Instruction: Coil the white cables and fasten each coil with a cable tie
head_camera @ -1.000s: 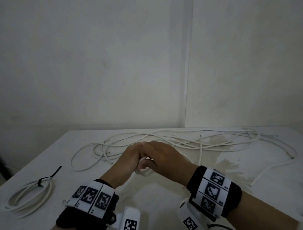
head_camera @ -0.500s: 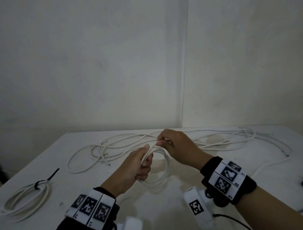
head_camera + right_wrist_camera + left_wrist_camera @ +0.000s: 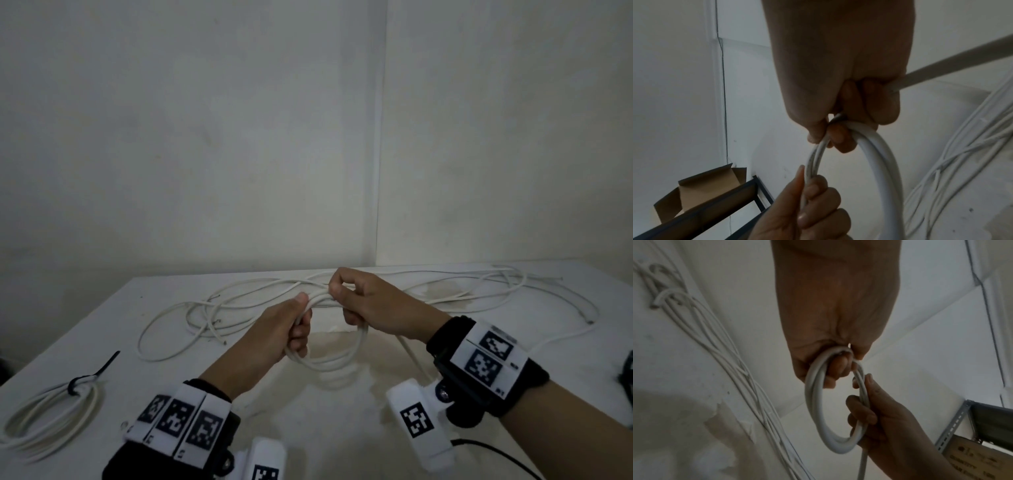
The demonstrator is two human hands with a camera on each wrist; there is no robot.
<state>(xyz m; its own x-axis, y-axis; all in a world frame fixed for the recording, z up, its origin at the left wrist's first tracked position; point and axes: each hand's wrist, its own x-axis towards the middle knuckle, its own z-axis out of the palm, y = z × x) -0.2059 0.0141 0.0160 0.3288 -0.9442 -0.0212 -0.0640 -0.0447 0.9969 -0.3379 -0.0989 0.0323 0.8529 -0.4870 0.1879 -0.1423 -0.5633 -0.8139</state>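
Since a second ago both hands have parted: left hand (image 3: 291, 329) and right hand (image 3: 363, 305) each grip the white coil (image 3: 329, 359) above the worktop (image 3: 102, 325), seemingly mid-winding, needing another loop laid in

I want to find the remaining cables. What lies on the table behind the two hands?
Behind the left hand and right hand, loose white cables sprawl across the table to the wall. The hands cover their middle stretch.
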